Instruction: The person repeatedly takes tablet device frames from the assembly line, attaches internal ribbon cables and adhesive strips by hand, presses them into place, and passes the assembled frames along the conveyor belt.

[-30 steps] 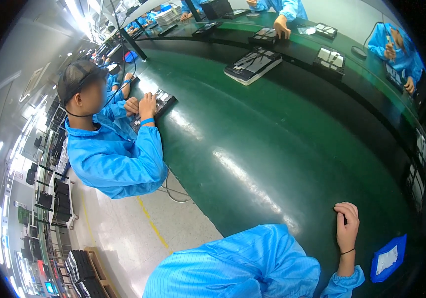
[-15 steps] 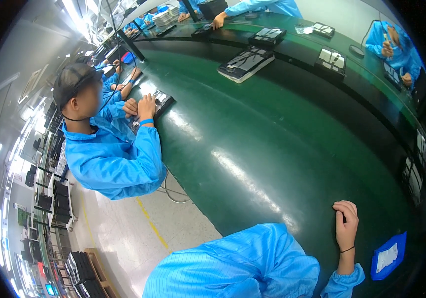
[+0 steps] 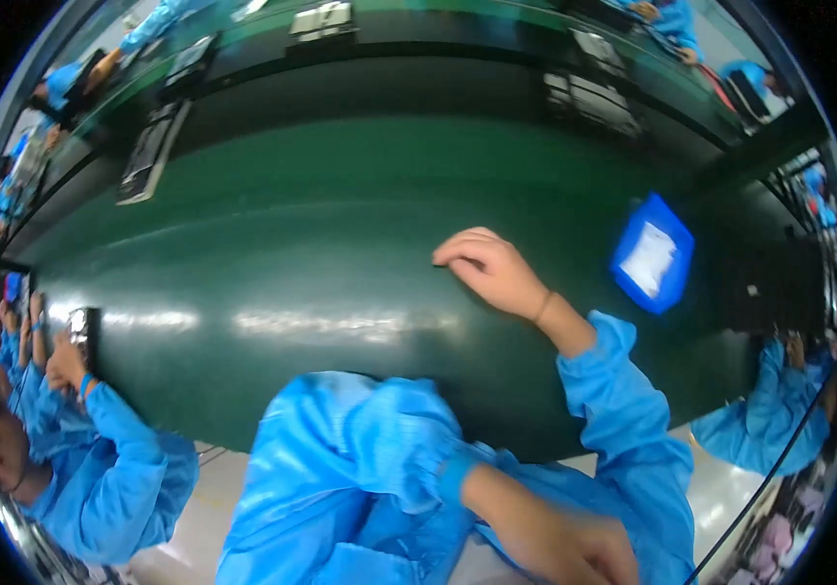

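My right hand (image 3: 488, 268) rests on the dark green table (image 3: 321, 253), fingers curled under, nothing seen in it. A thin band sits on its wrist, and the blue sleeve runs down to the lower right. To the right of this hand, apart from it, lies a blue tray (image 3: 652, 255) holding a white sheet-like piece. My left hand (image 3: 564, 544) lies low at the picture's lower edge, over my blue-clad lap, below the table edge. Its fingers are partly cut off by the rim.
A co-worker in blue (image 3: 97, 468) sits at the lower left, hands at a small shiny device (image 3: 82, 331). Another blue sleeve (image 3: 779, 409) shows at the right. Flat dark device trays (image 3: 150, 151) lie along the far side, near more people.
The view has swung to the right: the co-worker slid to the lower left, and my right hand and the blue tray now sit mid-picture. The hand stays on the table.
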### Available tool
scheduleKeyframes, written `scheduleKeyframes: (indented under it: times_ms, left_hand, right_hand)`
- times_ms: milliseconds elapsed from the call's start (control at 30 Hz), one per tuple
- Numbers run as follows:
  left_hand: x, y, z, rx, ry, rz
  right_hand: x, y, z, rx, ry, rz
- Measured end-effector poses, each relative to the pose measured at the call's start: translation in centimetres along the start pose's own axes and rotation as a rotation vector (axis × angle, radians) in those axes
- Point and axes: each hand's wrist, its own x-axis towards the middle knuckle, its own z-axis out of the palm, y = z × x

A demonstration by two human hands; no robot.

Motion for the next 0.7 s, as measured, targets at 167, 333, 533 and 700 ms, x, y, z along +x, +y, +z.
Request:
scheduleKeyframes:
  times_ms: [167,333,533,700]
  left_hand:
    - [-5.9,-4.2,-6.5,1.429,0.592,0.284]
    - [-12.8,-5.9,-11.7,1.702,0.512,-0.132]
    - [-12.0,-5.3,-13.9,1.412,0.762,0.035]
    - [-11.4,-5.5,-14.1,1.418,0.723,0.123]
  right_hand:
    - [1.4,-2.5,-4.4,0.156,-0.454,0.170]
    - [8.0,-2.0,-12.1,-0.139,-0.515,0.105]
    - [13.3,21.3,-25.3,-0.614,0.230,0.395]
    - [9.8,37.8,-37.8,-1.018,0.000,0.730]
